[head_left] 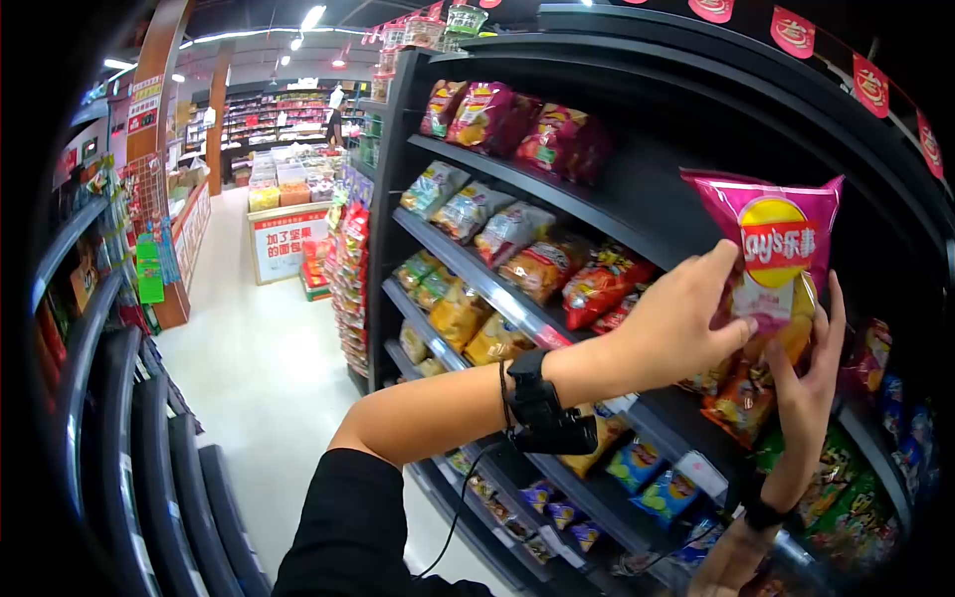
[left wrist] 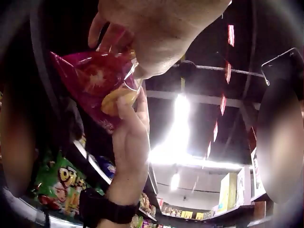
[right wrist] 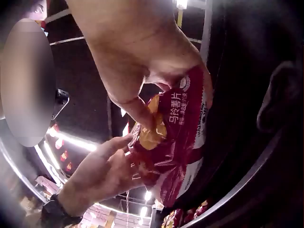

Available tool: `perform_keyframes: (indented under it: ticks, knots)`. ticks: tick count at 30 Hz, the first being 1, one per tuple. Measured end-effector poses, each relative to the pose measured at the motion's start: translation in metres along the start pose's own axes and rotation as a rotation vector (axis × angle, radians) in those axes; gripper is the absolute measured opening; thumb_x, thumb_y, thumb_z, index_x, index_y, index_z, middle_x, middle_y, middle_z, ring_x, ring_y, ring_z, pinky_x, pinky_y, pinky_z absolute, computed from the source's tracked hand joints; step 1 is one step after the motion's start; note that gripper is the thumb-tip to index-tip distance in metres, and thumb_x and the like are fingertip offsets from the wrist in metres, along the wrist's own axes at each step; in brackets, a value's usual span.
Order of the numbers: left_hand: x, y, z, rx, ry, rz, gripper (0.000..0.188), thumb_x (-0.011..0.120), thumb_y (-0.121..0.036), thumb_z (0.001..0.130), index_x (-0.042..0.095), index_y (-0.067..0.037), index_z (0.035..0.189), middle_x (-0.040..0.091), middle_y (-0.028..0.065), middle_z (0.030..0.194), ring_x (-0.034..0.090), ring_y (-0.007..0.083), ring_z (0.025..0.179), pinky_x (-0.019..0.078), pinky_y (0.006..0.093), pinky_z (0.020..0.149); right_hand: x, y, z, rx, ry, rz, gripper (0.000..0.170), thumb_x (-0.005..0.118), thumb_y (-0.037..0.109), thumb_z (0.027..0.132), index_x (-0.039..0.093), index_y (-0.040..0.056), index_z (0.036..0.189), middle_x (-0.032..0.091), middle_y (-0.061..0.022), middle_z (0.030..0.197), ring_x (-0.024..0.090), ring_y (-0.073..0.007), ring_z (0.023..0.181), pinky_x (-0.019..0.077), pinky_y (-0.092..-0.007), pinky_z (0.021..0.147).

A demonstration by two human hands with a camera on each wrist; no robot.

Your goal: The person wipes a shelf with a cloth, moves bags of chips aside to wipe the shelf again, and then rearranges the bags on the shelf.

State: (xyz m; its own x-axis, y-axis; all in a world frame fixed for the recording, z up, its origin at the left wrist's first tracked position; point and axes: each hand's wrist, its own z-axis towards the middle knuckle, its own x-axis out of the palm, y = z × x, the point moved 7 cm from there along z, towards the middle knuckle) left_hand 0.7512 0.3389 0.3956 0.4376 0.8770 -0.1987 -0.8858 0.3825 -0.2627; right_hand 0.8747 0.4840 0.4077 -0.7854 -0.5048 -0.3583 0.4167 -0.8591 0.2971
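A magenta chip bag (head_left: pixel 791 214) with a yellow and red round logo is held up before the upper shelves, its front towards the head camera. My left hand (head_left: pixel 676 323) grips its left side, thumb across the lower front. From below, my right hand (head_left: pixel 811 373) holds the lower right part, fingers up along the edge. The left wrist view has the bag (left wrist: pixel 90 80) between my left hand (left wrist: pixel 164 33) and right hand (left wrist: pixel 130 142). White lettering marks the bag (right wrist: pixel 183 123) in the right wrist view, where both my right hand (right wrist: pixel 137 61) and left hand (right wrist: pixel 102 168) touch it.
Chip bags (head_left: pixel 567 139) fill parts of the dark tiered shelf (head_left: pixel 557 343) running along the right. Another shelf rack (head_left: pixel 119 438) stands at the left, with the aisle floor (head_left: pixel 249 358) between them. A display box (head_left: pixel 288 244) stands farther down the aisle.
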Motion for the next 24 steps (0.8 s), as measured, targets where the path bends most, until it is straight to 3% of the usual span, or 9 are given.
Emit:
perform_keyframes:
  ticks: [3, 5, 9, 12, 15, 16, 17, 20, 24]
  knots:
    - [-0.066, 0.047, 0.007, -0.039, 0.068, 0.011, 0.055, 0.074, -0.022, 0.084, 0.042, 0.0, 0.123, 0.062, 0.0269, 0.113, 0.061, 0.0426, 0.107, 0.0504, 0.0457, 0.092, 0.082, 0.001, 0.04, -0.037, -0.024, 0.078, 0.083, 0.071, 0.012, 0.094, 0.021, 0.0112, 0.16, 0.054, -0.0164, 0.138, 0.057, -0.0258, 0.126, 0.0492, -0.038, 0.106]
    - [-0.104, 0.068, 0.018, -0.013, 0.1, -0.024, 0.075, 0.074, -0.021, 0.083, 0.037, 0.002, 0.143, 0.057, 0.0296, 0.125, 0.058, 0.0401, 0.119, 0.0478, 0.0434, 0.101, 0.131, -0.016, 0.07, -0.052, -0.057, 0.118, 0.083, 0.071, 0.011, 0.094, 0.02, 0.0095, 0.16, 0.054, -0.0162, 0.137, 0.057, -0.0258, 0.126, 0.0485, -0.0377, 0.106]
    - [-0.15, 0.153, 0.043, 0.074, 0.036, 0.322, 0.086, 0.073, -0.02, 0.08, 0.032, -0.002, 0.154, 0.048, 0.027, 0.142, 0.049, 0.0415, 0.132, 0.0422, 0.0429, 0.11, 0.214, -0.05, 0.123, -0.067, -0.162, 0.166, 0.083, 0.071, 0.016, 0.095, 0.019, 0.0079, 0.16, 0.057, -0.0184, 0.137, 0.062, -0.0273, 0.12, 0.0533, -0.0373, 0.099]
    - [-0.174, 0.216, 0.06, -0.029, 0.055, 0.323, 0.088, 0.071, -0.018, 0.079, 0.03, -0.005, 0.156, 0.05, 0.0269, 0.139, 0.052, 0.0435, 0.128, 0.0441, 0.0435, 0.107, 0.26, -0.072, 0.153, -0.143, -0.23, -0.04, 0.079, 0.07, 0.018, 0.096, 0.023, 0.008, 0.159, 0.059, -0.022, 0.136, 0.064, -0.0305, 0.12, 0.0549, -0.0378, 0.095]
    - [-0.192, 0.281, 0.069, -0.145, 0.067, 0.415, 0.086, 0.067, -0.017, 0.081, 0.028, -0.007, 0.157, 0.056, 0.0298, 0.129, 0.058, 0.0473, 0.115, 0.049, 0.0457, 0.1, 0.315, -0.135, 0.181, -0.037, -0.181, -0.277, 0.078, 0.064, 0.033, 0.099, 0.021, 0.0123, 0.16, 0.06, -0.022, 0.138, 0.063, -0.0373, 0.121, 0.0521, -0.0438, 0.099]
    - [-0.198, 0.301, 0.071, -0.163, 0.05, 0.468, 0.084, 0.065, -0.017, 0.083, 0.027, -0.008, 0.157, 0.058, 0.032, 0.125, 0.06, 0.049, 0.109, 0.0503, 0.0479, 0.096, 0.333, -0.135, 0.182, 0.043, -0.127, -0.429, 0.077, 0.059, 0.042, 0.1, 0.022, 0.0138, 0.161, 0.062, -0.0207, 0.134, 0.067, -0.0394, 0.112, 0.0552, -0.0472, 0.092]
    - [-0.2, 0.323, 0.07, -0.182, 0.061, 0.427, 0.082, 0.066, -0.018, 0.086, 0.027, -0.007, 0.157, 0.058, 0.0338, 0.125, 0.06, 0.0489, 0.107, 0.0502, 0.0479, 0.096, 0.347, -0.146, 0.184, 0.215, 0.021, -0.804, 0.074, 0.057, 0.042, 0.1, 0.024, 0.013, 0.16, 0.066, -0.0189, 0.126, 0.071, -0.0392, 0.099, 0.0578, -0.0491, 0.082]
    - [-0.203, 0.375, 0.07, -0.129, 0.042, 0.471, 0.077, 0.066, -0.022, 0.092, 0.026, -0.003, 0.156, 0.061, 0.0315, 0.122, 0.062, 0.0456, 0.108, 0.0508, 0.0474, 0.092, 0.373, -0.134, 0.185, 0.126, -0.017, -0.908, 0.072, 0.057, 0.038, 0.1, 0.026, 0.0083, 0.158, 0.067, -0.0211, 0.12, 0.073, -0.0364, 0.087, 0.0583, -0.0481, 0.074]
    - [-0.23, 0.409, 0.072, -0.107, 0.054, 0.467, 0.077, 0.068, -0.021, 0.093, 0.024, -0.004, 0.154, 0.063, 0.0297, 0.122, 0.066, 0.0448, 0.104, 0.0534, 0.0471, 0.088, 0.414, -0.132, 0.198, 0.082, -0.032, -0.997, 0.07, 0.056, 0.032, 0.099, 0.027, 0.0069, 0.158, 0.066, -0.0225, 0.119, 0.073, -0.0359, 0.086, 0.0583, -0.0444, 0.076]
